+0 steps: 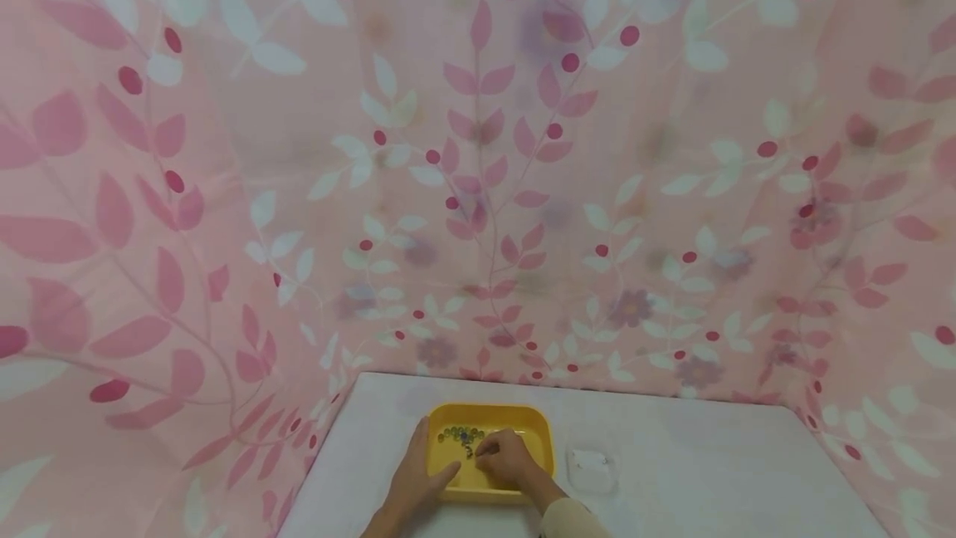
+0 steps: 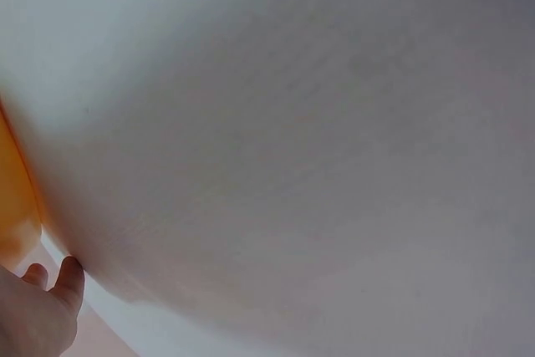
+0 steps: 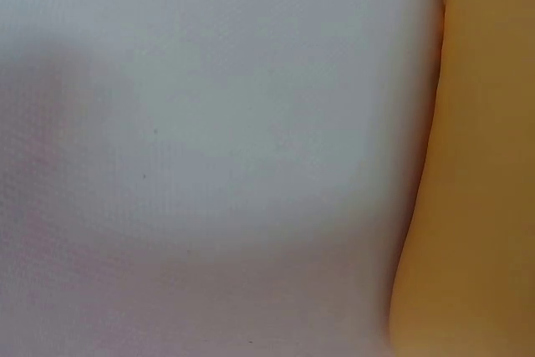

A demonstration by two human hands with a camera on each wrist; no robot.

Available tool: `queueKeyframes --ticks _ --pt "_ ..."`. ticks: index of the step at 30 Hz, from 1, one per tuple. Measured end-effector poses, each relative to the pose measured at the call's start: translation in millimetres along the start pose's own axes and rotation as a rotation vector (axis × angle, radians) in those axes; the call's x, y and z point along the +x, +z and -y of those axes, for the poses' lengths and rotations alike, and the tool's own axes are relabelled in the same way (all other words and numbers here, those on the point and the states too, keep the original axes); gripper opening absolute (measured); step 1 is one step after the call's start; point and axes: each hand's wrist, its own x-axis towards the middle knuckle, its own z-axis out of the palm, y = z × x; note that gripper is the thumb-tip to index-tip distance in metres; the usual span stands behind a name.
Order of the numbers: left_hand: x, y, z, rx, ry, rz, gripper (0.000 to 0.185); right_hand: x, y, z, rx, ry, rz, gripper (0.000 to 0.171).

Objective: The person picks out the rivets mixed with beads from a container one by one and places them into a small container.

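Head view, near to far. One yellow tray (image 1: 541, 430) is the landmark: rectangular, rounded corners, shallow wall, sitting on one white desk (image 1: 709, 471) near the desk's front edge.

Two hands, both at the tray. Left hand (image 1: 415, 476) lies along the tray's left wall, fingers straight, thumb pointing in over the near rim; grip spread, resting against the tray, nothing held. Right hand (image 1: 508, 459) is inside the tray, over its middle, fingers curled down with the tips drawn together at the beads; whether a bead is pinched between them is too small to tell. One pale sleeve (image 1: 571, 520) covers the right forearm, nearer than the tray.

Beads (image 1: 457, 435): one small cluster in the tray's far-left part, just beyond the right fingertips. Round, tiny, greenish with at least one blue and some dark ones; count not readable.

One clear, lidded little box (image 1: 592, 468) stands on the desk just right of the tray, apart from it.

Beyond the tray, pink leaf-print fabric (image 1: 478, 148) rises behind and on both sides of the desk.

Left wrist view: blurred white surface, a strip of tray at the left edge, fingertips low left. Right wrist view: white desk with the tray's wall at right.
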Motion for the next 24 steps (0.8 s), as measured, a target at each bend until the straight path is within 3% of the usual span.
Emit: queueKeyframes --ticks 4,12,24 --pt "-0.9 2.8 -1.3 -0.021 0.010 0.015 0.107 -2 -3 -1 0.006 -0.050 -0.041 0.007" --pt "-3.0 -0.7 -2.2 0.042 0.002 -0.008 0.102 -5 -7 16 0.067 0.049 0.010 0.006" --pt "-3.1 -1.9 3.5 0.019 -0.011 0.013 0.104 -18 -15 36 0.142 0.036 -0.042 0.010"
